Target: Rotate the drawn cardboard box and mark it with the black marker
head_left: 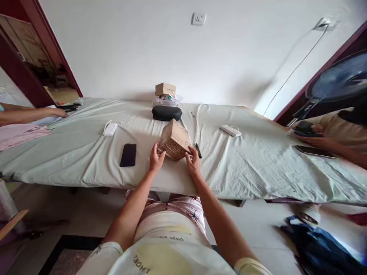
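Between my hands is a brown cardboard box (175,138) with dark line drawings on its sides, tilted with one edge toward me. My left hand (156,157) grips its lower left corner, thumb toward the front. At the lower right corner, my right hand (193,160) holds it with thumb and fingers. A black pen (198,150) lies on the cloth just beside my right hand. Left of my left hand rests a black phone (128,155), lying flat. Behind the box sits a black zip case (166,113).
A clear plastic tub (168,101) with a small carton (165,89) stands by the wall. White power strips (110,128) (231,130) lie on either side of the cloth-covered table (94,152). One person's arm (31,114) reaches in at left; another person (338,137) is at right.
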A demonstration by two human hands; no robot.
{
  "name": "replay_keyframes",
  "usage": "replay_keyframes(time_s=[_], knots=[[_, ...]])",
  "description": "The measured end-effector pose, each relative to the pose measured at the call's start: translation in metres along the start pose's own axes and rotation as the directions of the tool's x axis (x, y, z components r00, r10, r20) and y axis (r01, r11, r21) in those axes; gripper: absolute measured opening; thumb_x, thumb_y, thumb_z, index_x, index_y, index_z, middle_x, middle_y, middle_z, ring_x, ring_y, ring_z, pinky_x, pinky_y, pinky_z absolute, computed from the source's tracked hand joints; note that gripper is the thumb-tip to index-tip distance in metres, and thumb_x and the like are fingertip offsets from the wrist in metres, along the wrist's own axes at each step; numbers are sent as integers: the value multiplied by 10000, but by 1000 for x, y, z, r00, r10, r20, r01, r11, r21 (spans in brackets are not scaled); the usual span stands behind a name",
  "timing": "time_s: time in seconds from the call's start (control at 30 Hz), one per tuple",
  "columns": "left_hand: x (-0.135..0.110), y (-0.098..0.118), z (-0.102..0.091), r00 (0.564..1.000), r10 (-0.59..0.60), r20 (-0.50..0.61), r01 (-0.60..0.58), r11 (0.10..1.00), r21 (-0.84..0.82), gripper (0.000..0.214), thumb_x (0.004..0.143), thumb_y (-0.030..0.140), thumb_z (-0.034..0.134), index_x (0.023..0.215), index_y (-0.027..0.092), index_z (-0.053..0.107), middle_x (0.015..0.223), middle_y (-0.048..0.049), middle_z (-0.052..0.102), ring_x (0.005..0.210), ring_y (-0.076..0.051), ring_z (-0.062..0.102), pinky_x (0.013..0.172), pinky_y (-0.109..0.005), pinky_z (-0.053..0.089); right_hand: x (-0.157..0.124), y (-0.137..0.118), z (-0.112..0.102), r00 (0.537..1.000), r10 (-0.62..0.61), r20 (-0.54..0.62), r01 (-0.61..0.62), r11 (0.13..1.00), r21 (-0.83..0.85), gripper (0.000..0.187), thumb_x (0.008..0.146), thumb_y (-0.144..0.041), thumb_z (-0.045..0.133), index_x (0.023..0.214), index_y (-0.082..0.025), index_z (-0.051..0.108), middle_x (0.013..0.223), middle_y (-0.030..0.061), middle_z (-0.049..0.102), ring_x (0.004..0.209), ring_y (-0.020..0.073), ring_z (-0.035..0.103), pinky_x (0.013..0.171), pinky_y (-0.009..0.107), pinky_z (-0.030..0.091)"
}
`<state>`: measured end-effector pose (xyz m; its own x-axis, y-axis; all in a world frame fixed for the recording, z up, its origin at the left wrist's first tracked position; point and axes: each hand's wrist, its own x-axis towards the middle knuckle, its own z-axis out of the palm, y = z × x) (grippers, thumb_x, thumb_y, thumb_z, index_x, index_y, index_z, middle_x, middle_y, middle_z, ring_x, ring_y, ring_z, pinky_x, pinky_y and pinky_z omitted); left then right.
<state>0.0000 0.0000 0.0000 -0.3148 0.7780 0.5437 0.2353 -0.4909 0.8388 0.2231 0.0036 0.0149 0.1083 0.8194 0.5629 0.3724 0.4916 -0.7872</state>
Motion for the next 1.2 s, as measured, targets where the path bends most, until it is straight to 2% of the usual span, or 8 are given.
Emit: replay_keyframes(time_s=[0.2,0.3,0.43,0.7,0.83,1.0,1.07,1.2], knots=[[0,-6,5,973,-101,209,70,986,152,557,888,435,726,1374,200,591,1201,-136,752,1094,-281,739,926,-415,625,3,9,4,993,12,116,28,941,-338,237,847,-374,693,1008,-201,716,1062,102,745,1035,279,668,958,433,528],[-1,-7,4,986,-48,157,10,971,237,615,873,435,739,1412,203,557,1322,-157,698,1207,-306,690,980,-442,602,1,7,4,950,9,311,121,909,-398,217,879,-294,653,1056,-211,746,1063,92,767,1004,268,694,969,428,537],[-2,-3,4,991,38,124,-75,950,304,1030,783,494,831,1602,185,287,1586,-225,466,1466,-356,488,1177,-504,457,-2,-1,3,852,-105,512,318,882,-348,316,936,-246,602,1222,-252,734,1203,78,766,1120,263,690,1040,434,518],[-2,2,7,989,64,135,-120,879,462,1333,659,606,899,1642,136,129,1598,-306,397,1496,-438,425,1182,-544,430,-3,-6,5,723,-222,654,519,800,-301,365,949,-221,609,1293,-255,726,1313,105,733,1198,273,680,1051,461,536],[-3,-2,8,992,69,103,-109,879,465,1232,732,555,856,1630,112,139,1599,-306,402,1475,-416,464,1185,-520,434,-5,-8,7,711,-312,631,565,787,-248,359,975,-253,570,1303,-257,714,1267,96,744,1142,251,696,1019,442,562],[-4,-1,10,986,123,111,-159,885,437,1215,710,538,863,1627,132,179,1576,-280,441,1471,-417,465,1167,-517,456,-9,-17,4,857,-468,215,515,777,-362,439,1024,-315,501,1445,-228,590,1365,138,657,1260,263,621,1079,467,528],[-4,0,11,977,171,126,-208,884,418,1211,700,514,872,1629,151,186,1587,-266,427,1480,-415,450,1181,-533,444,-10,-19,1,852,-511,115,504,738,-449,462,1011,-333,543,1464,-246,575,1418,144,610,1296,287,586,1092,495,506],[-4,4,12,962,225,151,-267,888,374,1174,711,419,872,1629,160,188,1588,-256,416,1476,-409,448,1192,-556,434,-9,-19,-2,834,-540,111,512,681,-523,415,998,-317,577,1409,-317,636,1418,113,578,1239,279,591,1076,478,497]])
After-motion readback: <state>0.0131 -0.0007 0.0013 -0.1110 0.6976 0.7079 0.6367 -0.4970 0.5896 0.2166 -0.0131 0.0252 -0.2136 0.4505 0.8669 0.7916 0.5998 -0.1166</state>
